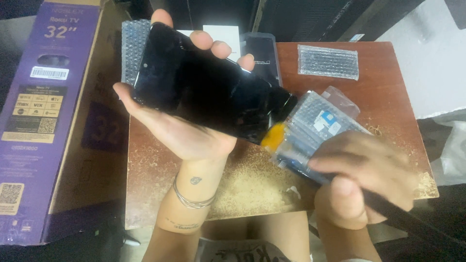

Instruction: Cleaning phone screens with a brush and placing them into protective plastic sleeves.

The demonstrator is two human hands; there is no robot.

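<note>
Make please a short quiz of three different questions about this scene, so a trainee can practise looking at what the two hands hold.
1. True or false: the left hand holds the black phone with its dark glass side facing up.
2. What does the right hand grip?
A. a bubble-wrap pouch
B. a screwdriver
C. a roll of tape
3. Where does the second bubble-wrap piece lie?

Key
1. True.
2. A, the bubble-wrap pouch, with an orange part at its end near the phone.
3. Alone on the brown table, at the far right, away from both hands.
</note>
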